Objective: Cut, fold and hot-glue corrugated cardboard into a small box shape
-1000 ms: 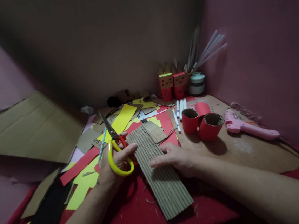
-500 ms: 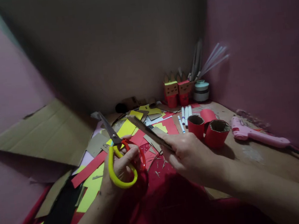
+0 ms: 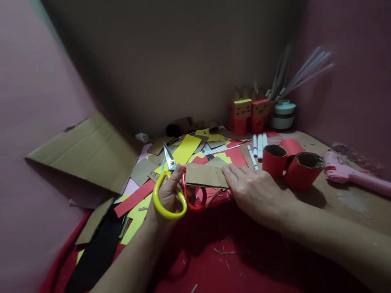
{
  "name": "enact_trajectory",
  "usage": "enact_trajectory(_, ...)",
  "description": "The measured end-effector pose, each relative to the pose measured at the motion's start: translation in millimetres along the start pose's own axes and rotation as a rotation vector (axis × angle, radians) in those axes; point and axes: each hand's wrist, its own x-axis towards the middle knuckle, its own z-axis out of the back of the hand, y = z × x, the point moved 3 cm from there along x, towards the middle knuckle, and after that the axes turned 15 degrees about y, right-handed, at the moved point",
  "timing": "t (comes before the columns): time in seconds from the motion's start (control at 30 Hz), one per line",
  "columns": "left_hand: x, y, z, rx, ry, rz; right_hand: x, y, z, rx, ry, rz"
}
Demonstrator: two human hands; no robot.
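My left hand (image 3: 167, 193) is closed around scissors (image 3: 169, 202) with one yellow and one red handle loop, their blades pointing up and away from me. In my right hand (image 3: 253, 191) is a small rectangular piece of cardboard (image 3: 205, 176), gripped at its right end and held almost level. The cardboard's left end comes close to the red loop and my left fingers; I cannot tell whether they touch it. Beneath both hands lies a red cloth (image 3: 207, 265) with thin cardboard shavings on it.
Yellow paper (image 3: 186, 149), red strips (image 3: 134, 198) and cardboard scraps cover the back left. Red-wrapped tubes (image 3: 274, 159) stand at right, beside white markers (image 3: 259, 146) and a pink glue gun (image 3: 364, 176). Behind are box-headed figures (image 3: 242, 109) and a lidded jar (image 3: 283, 114). A large cardboard sheet (image 3: 92, 149) leans left.
The cardboard piece has turned from steeply slanted, edge-on, to nearly level with its broad face showing. My hands have come closer together, and the view has shifted left.
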Motion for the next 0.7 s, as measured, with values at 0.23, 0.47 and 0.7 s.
enact_trajectory(0.23,-4.8,0.6,-6.5,0.072,0.003,0.066,0.6,6.3,1.1,-0.058,0.063,0.02)
enact_trajectory(0.47,-7.1,0.0,-15.5,0.202,0.137,0.066,-2.2,8.9,-4.4,-0.064,0.021,0.057)
enact_trajectory(0.7,-5.4,-4.5,-10.6,0.258,0.311,0.13,3.0,-12.3,20.6,0.61,0.29,0.165)
